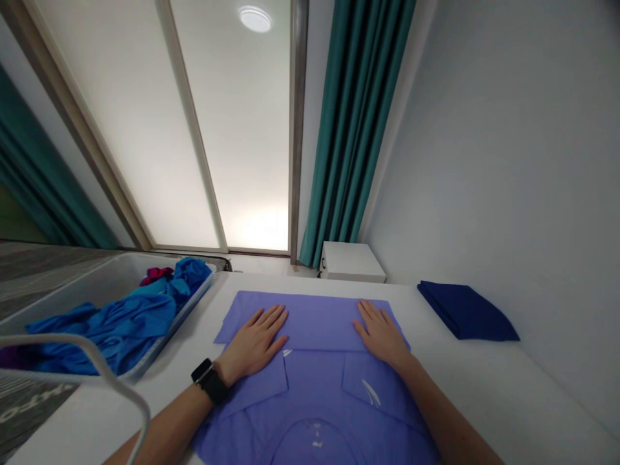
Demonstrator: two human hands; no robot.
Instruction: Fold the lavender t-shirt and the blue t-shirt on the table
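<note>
The head camera looks forward and down from the person's own head, close above the left hand (252,342) and right hand (382,332) on the blue shirt (314,391). Its wide view takes in the near white table (484,387) and reaches beyond it to the frosted glass door (135,129) and teal curtain (356,116).

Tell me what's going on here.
A person has both bare hands spread flat on a blue shirt lying face down on a white table. The left hand wears a black watch, and the right hand rests across from it, on a folded-over part of the shirt. A basket of crumpled blue clothes sits to the left, and a folded navy cloth lies to the right.
</note>
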